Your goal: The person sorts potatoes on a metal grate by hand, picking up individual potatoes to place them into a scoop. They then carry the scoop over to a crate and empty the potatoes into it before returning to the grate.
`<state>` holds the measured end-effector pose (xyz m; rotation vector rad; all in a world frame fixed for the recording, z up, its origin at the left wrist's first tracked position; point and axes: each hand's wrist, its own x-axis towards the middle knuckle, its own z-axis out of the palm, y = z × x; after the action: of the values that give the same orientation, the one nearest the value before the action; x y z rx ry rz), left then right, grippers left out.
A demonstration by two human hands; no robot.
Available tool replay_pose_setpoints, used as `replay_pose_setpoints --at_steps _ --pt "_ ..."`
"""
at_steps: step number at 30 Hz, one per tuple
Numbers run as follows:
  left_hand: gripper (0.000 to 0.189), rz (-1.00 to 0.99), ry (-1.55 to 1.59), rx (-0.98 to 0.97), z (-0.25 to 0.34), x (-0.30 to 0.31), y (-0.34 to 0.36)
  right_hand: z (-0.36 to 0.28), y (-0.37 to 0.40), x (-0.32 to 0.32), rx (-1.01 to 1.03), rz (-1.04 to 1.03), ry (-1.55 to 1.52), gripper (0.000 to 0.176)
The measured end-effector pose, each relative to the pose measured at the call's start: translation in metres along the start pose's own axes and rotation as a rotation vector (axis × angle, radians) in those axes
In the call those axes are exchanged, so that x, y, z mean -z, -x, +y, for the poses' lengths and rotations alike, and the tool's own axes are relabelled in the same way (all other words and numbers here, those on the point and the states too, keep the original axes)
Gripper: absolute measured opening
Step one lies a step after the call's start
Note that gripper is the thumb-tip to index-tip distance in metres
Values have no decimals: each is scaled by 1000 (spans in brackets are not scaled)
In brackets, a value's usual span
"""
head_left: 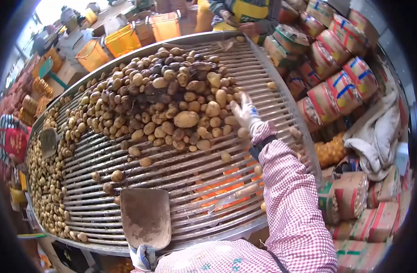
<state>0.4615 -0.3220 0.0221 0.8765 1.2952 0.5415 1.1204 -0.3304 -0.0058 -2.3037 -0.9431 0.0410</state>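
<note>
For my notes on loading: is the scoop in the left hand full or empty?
Empty: the scoop shows a bare, dirty blade; no potatoes lie in it.

Left hand [142,257] mostly hidden, perhaps gripping scoop [146,217].

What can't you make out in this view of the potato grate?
Head view:
- Left hand, on the scoop handle: fingers cut off by the sleeve and bottom edge.
- Right hand: its back hides whether the fingers touch the potato pile.
- Orange object under the grate: masked by the bars.
- Sack labels: too small to read.
</note>
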Motion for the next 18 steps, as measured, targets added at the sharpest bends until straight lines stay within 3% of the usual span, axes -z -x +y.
replay_pose_setpoints --at_steps 1,2,3,5,6,7,9,11,14,15,17,18 --pt "63 18 -20 58 -1 -1 3 -1 -18 -1 -90 -33 -71 71" --pt "65 30 39 -96 -5 -13 1 3 -36 -8 -168 -47 -59 76" --pt "65 51 47 -90 -10 -12 -2 43 -66 -41 -176 1 -45 79" --pt "65 94 -7 -135 -14 -13 -8 26 -87 -38 -210 -154 -89 80" --pt "66 132 -7 -192 -17 -14 -9 36 -98 -63 -117 -78 136 77" --pt "66 142 -3 -179 -19 -16 -11 31 -102 -66 -112 -94 142 77" --pt "63 124 42 -201 -23 -14 -14 6 -101 -53 -126 -103 61 78" --pt "62 57 -12 -68 -17 -4 -10 -13 -89 -40 -159 -173 47 80" --pt "61 179 25 -128 -22 -14 -14 -16 -75 -41 -21 -137 -62 77" --pt "61 182 24 -120 -21 -15 -16 -20 -70 -41 -107 -236 -138 76" --pt "55 124 -34 -131 -14 -18 -16 -32 -48 -62 -19 -397 -362 78" --pt "55 191 52 -128 -12 -30 -14 -42 -34 -65 79 -376 -239 79"
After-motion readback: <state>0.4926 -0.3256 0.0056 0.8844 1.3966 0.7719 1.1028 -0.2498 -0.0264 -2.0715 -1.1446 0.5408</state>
